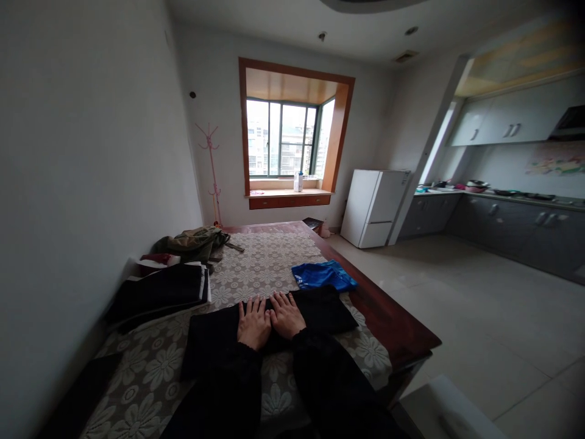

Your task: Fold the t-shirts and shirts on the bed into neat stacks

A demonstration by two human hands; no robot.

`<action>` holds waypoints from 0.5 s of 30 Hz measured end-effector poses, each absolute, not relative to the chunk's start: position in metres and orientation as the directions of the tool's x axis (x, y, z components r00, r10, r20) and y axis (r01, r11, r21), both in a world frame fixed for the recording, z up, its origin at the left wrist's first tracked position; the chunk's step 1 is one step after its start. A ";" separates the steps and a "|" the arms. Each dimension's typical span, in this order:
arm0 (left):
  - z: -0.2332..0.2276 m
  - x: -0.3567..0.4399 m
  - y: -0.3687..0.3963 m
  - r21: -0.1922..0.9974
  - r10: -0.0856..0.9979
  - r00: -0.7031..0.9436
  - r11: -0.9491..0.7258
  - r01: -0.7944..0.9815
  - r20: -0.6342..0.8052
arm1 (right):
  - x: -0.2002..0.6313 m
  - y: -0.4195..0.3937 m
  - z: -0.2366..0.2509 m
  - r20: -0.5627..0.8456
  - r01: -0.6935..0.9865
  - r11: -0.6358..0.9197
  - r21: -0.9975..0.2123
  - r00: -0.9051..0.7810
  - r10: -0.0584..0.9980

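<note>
A folded black garment (322,310) lies lengthwise across the lace tablecloth (256,262) in front of me; its exact kind I cannot make out. My left hand (254,323) rests flat on its middle, fingers stretched forward. Beside it, almost touching at the thumbs, my right hand (286,314) also presses palm down with fingers spread. Just beyond the garment's right part sits a folded blue cloth item (323,275) with white marks. To the left is a stack of folded black and white cloth (158,292).
A green-brown bag (196,241) lies by the wall behind the stack. The table's dark red wooden edge (384,317) runs along the right. A pink coat stand (211,164), a white fridge (377,207) and kitchen cabinets (516,225) stand farther off. A pale stool (450,408) is at lower right.
</note>
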State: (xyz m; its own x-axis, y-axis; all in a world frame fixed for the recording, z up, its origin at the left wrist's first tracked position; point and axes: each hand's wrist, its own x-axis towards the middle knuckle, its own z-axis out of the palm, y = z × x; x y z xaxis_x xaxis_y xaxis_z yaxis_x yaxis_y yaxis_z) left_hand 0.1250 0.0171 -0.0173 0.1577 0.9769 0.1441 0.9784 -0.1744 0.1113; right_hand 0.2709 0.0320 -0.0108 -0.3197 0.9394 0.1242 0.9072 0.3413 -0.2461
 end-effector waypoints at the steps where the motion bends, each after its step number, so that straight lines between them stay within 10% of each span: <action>1: -0.017 0.125 0.017 0.114 0.978 0.158 -0.174 0.978 0.140 | 0.271 0.032 -0.011 0.122 0.907 0.341 -0.246 -0.320 0.940; 15: 0.005 0.072 0.012 0.131 0.979 0.198 -0.203 0.970 0.050 | 0.318 0.046 -0.014 0.103 0.940 0.259 -0.223 -0.242 0.965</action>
State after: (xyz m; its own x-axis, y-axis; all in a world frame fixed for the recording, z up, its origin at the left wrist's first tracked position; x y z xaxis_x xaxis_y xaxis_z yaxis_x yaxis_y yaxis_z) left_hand 0.0717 0.0118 0.0049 0.1978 0.9789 0.0504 0.9704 -0.2029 0.1314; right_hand 0.3176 0.0464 -0.0138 -0.2416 0.9649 0.1026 0.9399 0.2590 -0.2226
